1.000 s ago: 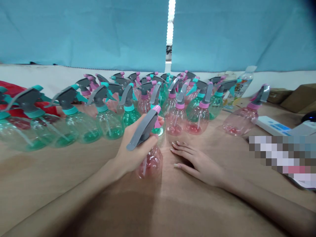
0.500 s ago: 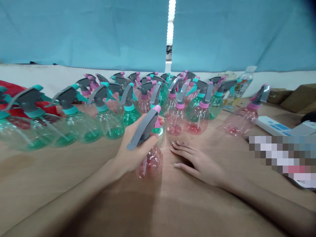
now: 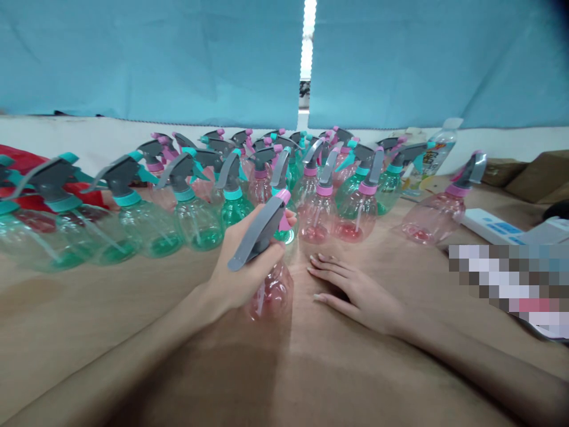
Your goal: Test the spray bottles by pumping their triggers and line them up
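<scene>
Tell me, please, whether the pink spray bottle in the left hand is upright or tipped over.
Upright: the pink spray bottle has its base down and its gray spray head on top, held by the left hand.

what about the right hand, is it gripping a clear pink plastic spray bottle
No, the right hand rests on the brown wood-grain tabletop, holding nothing.

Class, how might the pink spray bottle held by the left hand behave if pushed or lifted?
The pink spray bottle looks like thin, see-through plastic, so it is probably light. Its glossy, rounded sides may feel slippery. The large grey spray head on top could make it apt to tip.
</scene>
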`<act>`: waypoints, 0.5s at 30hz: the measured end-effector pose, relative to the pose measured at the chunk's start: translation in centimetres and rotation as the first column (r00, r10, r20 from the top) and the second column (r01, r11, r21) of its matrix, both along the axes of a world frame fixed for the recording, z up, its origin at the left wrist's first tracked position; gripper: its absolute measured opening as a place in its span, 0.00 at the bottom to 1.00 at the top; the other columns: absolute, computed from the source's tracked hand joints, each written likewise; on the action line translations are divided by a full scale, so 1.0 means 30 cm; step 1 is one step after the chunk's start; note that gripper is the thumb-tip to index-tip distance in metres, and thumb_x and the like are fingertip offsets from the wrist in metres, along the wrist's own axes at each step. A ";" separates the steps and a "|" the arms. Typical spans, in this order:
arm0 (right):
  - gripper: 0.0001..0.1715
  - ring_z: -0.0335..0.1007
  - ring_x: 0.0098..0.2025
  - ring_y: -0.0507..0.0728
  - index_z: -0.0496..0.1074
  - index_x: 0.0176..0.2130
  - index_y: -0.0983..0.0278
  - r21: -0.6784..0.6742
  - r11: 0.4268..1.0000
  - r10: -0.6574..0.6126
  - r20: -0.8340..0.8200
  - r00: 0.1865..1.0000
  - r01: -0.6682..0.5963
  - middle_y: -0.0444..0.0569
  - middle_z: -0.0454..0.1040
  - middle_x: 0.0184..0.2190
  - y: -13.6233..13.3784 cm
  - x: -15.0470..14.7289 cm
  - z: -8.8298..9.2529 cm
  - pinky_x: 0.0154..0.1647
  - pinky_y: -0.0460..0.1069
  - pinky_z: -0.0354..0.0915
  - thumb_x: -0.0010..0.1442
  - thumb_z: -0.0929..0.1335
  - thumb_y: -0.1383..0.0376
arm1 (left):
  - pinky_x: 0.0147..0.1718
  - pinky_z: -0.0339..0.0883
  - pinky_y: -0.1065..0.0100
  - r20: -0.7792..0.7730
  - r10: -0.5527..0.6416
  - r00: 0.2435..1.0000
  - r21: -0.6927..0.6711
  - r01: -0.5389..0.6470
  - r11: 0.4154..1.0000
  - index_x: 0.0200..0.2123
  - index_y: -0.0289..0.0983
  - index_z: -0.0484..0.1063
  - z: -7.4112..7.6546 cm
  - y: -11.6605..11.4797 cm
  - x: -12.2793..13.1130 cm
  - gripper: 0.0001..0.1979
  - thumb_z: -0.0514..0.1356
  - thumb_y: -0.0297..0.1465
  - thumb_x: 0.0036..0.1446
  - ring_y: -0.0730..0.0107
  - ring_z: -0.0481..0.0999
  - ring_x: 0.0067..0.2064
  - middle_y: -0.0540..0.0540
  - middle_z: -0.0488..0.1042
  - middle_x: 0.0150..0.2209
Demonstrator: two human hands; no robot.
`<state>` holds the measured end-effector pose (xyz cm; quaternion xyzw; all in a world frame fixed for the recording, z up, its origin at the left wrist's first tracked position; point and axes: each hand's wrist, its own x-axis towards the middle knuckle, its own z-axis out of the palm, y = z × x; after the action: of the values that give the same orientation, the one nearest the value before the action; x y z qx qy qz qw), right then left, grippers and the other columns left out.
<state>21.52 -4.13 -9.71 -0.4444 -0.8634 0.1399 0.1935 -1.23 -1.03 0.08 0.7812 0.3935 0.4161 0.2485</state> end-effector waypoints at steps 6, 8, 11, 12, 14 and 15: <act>0.32 0.51 0.66 0.61 0.61 0.62 0.63 0.005 1.000 0.005 0.015 1.000 -0.005 0.51 0.59 0.64 0.000 0.000 -0.001 0.65 0.61 0.53 0.65 0.60 0.50 | 0.23 0.57 0.66 0.016 -0.078 0.997 -0.039 0.079 0.996 0.35 0.44 0.68 0.012 0.001 -0.007 0.09 0.55 0.27 0.49 0.70 0.63 0.22 0.54 0.65 0.24; 0.32 0.52 0.66 0.61 0.61 0.62 0.64 0.002 1.000 0.002 0.014 1.000 -0.002 0.52 0.59 0.64 0.000 0.000 -0.001 0.65 0.61 0.53 0.65 0.60 0.50 | 0.24 0.59 0.66 0.034 -0.100 0.994 -0.034 0.101 0.994 0.34 0.43 0.67 0.010 0.003 -0.007 0.08 0.55 0.27 0.48 0.70 0.64 0.24 0.53 0.67 0.27; 0.32 0.52 0.66 0.61 0.61 0.62 0.64 0.001 1.000 -0.002 0.011 1.000 0.002 0.52 0.59 0.64 0.000 -0.001 -0.001 0.65 0.61 0.53 0.65 0.60 0.50 | 0.27 0.62 0.66 0.041 -0.105 0.994 -0.024 0.106 0.994 0.32 0.43 0.66 0.004 0.006 -0.008 0.07 0.54 0.26 0.49 0.69 0.66 0.26 0.52 0.67 0.28; 0.32 0.52 0.66 0.61 0.61 0.62 0.64 0.001 1.000 -0.001 0.008 1.000 0.001 0.52 0.59 0.64 0.000 -0.001 -0.001 0.65 0.61 0.53 0.65 0.61 0.50 | 0.27 0.63 0.66 0.039 -0.105 0.994 -0.020 0.105 0.994 0.31 0.43 0.66 0.002 0.007 -0.009 0.06 0.54 0.26 0.48 0.69 0.66 0.27 0.52 0.67 0.28; 0.32 0.52 0.66 0.61 0.61 0.62 0.63 0.000 1.000 -0.001 0.004 1.000 0.001 0.51 0.59 0.64 0.000 -0.001 -0.001 0.65 0.61 0.53 0.65 0.61 0.50 | 0.29 0.64 0.65 0.041 -0.111 0.993 -0.016 0.111 0.994 0.30 0.42 0.66 -0.001 0.008 -0.011 0.06 0.53 0.26 0.48 0.68 0.68 0.29 0.52 0.68 0.29; 0.32 0.52 0.66 0.61 0.61 0.62 0.63 0.000 1.000 -0.001 0.004 1.000 0.001 0.51 0.59 0.64 0.000 -0.001 -0.001 0.65 0.61 0.53 0.65 0.61 0.50 | 0.30 0.65 0.65 0.045 -0.117 0.992 -0.016 0.118 0.993 0.30 0.42 0.66 -0.001 0.007 -0.012 0.06 0.53 0.26 0.47 0.67 0.69 0.30 0.51 0.68 0.30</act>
<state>21.50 -4.12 -9.76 -0.4452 -0.8635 0.1391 0.1919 -1.61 -0.80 0.04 0.7913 0.3450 0.4143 0.2885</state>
